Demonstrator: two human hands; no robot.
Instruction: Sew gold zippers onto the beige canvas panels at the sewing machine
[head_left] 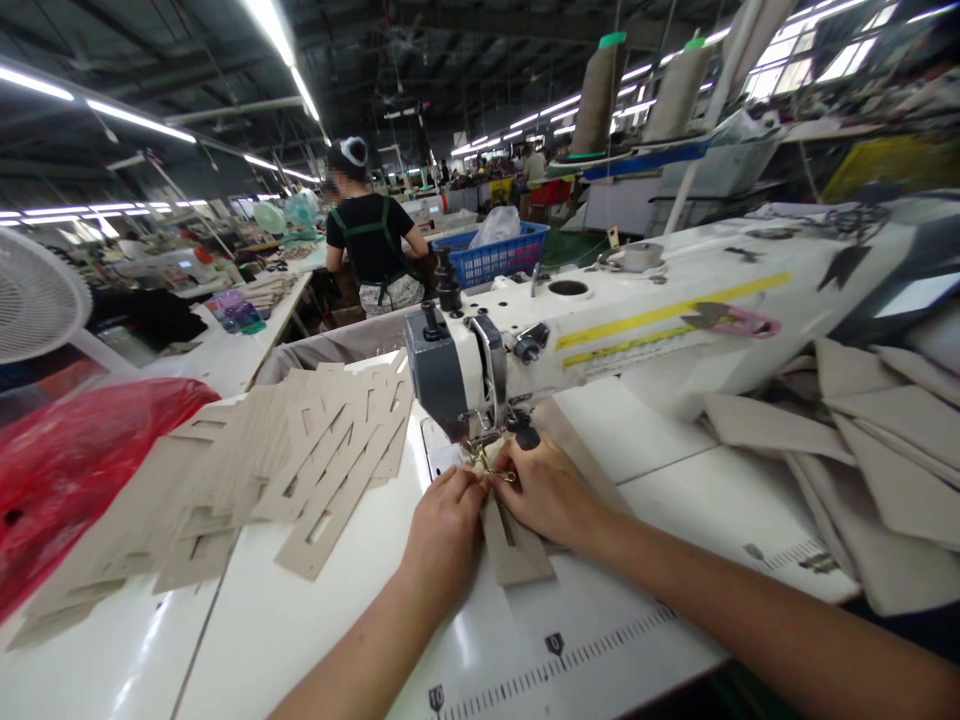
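Note:
A white sewing machine (660,310) stands on the white table, its dark grey head above my hands. Beneath its needle area lies a beige slotted piece (517,555), its near end towards me. My left hand (448,515) presses closed fingers on the left edge of this piece, beside the needle. On the other side, my right hand (546,490) is closed with fingertips pinched at the piece, close to a small brass-coloured machine part (499,474). A wider beige panel (577,450) lies under and behind my right hand.
Many beige slotted pieces (330,480) are spread at left, beside a red plastic bag (97,460) and a white fan (37,295). Folded beige panels (892,450) lie at right. Beyond the machine are a blue basket (499,258) and a person (373,235) facing away.

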